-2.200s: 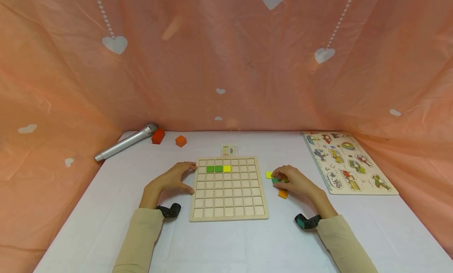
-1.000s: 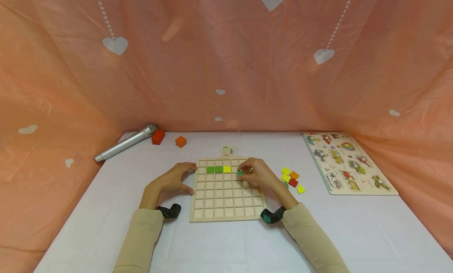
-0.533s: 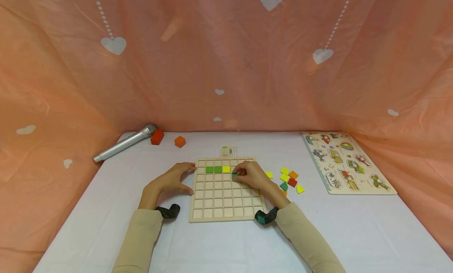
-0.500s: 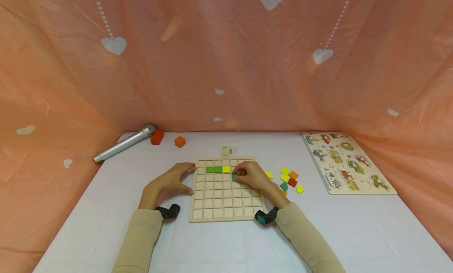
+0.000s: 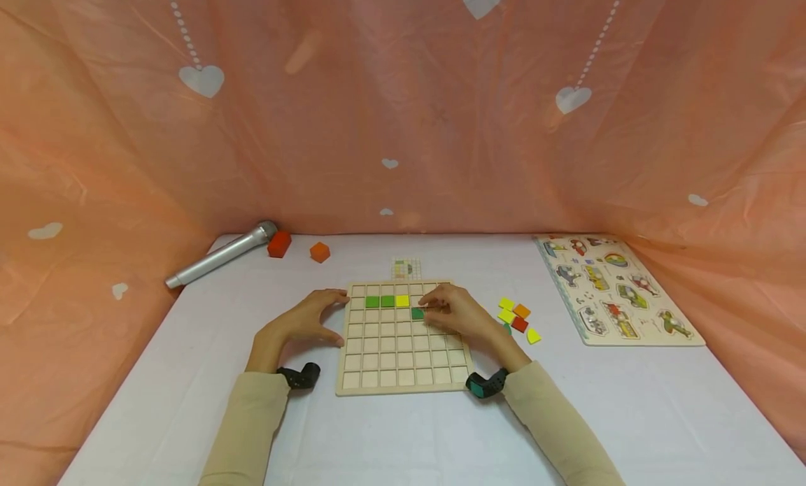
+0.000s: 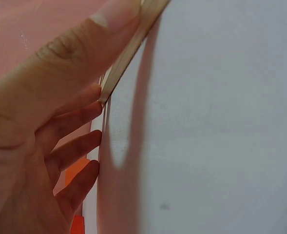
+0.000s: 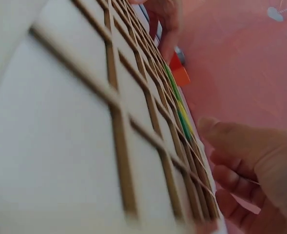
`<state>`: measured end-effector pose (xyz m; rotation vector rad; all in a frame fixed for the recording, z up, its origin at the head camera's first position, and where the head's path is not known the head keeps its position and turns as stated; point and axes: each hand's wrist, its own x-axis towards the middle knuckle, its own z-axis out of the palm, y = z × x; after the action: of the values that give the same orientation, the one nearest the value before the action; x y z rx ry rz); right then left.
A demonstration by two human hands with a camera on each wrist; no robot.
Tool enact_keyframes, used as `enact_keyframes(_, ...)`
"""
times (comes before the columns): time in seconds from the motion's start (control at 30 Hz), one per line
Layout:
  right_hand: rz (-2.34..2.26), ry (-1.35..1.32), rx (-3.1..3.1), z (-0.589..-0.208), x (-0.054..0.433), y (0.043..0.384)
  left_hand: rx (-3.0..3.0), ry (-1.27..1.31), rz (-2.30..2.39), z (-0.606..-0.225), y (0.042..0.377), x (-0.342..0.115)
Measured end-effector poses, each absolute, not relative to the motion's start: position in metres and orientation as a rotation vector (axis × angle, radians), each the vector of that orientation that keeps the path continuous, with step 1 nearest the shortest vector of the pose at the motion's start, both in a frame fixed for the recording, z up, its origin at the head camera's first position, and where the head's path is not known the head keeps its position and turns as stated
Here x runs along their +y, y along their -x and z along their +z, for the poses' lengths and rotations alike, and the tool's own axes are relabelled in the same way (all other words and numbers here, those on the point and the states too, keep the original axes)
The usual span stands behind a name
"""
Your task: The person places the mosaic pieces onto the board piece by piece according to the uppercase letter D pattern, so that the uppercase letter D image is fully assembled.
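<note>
A wooden grid board (image 5: 388,365) lies on the table, with two green square tiles (image 5: 373,301) and a yellow tile (image 5: 402,301) side by side in its second row. One row lower, just right of the yellow one, a darker green tile (image 5: 418,314) sits in a cell. My right hand (image 5: 458,311) hovers over the board's right part, its fingertips just right of that green tile and holding nothing. Thumb and fingers of my left hand (image 5: 308,319) touch the board's left edge; the left wrist view shows the thumb (image 6: 75,58) against the wooden rim.
Loose yellow, orange, red and green tiles (image 5: 519,324) lie right of the board, partly behind my right arm. A small pattern card (image 5: 406,268) lies behind the board. A microphone (image 5: 223,255) and red and orange blocks (image 5: 320,252) are back left; a picture puzzle (image 5: 620,290) is right.
My right hand picked up the dark green tile from the pile, carried it left to the board and let it go in a cell, then drew slightly right. My left hand stayed put.
</note>
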<state>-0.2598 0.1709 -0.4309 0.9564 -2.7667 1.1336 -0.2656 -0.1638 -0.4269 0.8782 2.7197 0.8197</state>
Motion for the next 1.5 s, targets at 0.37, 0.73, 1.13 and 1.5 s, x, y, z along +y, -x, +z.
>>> enact_keyframes(0.37, 1.037, -0.847, -2.567, -0.424, 0.245, 0.239, 2.728, -0.872, 0.794, -0.426, 0.267, -0.162)
enact_keyframes(0.73, 0.894, -0.635, -2.671, -0.438, 0.297, 0.214, 2.737, -0.891, 0.784, -0.427, 0.266, -0.164)
enact_keyframes(1.13, 0.869, -0.557, -2.787, -0.440, 0.311, 0.209, 2.735, -0.879, 0.790, -0.429, 0.268, -0.164)
enact_keyframes(1.5, 0.885, -0.569, -2.775, -0.440, 0.309, 0.215, 2.720, -0.834, 0.805, -0.427, 0.265, -0.163)
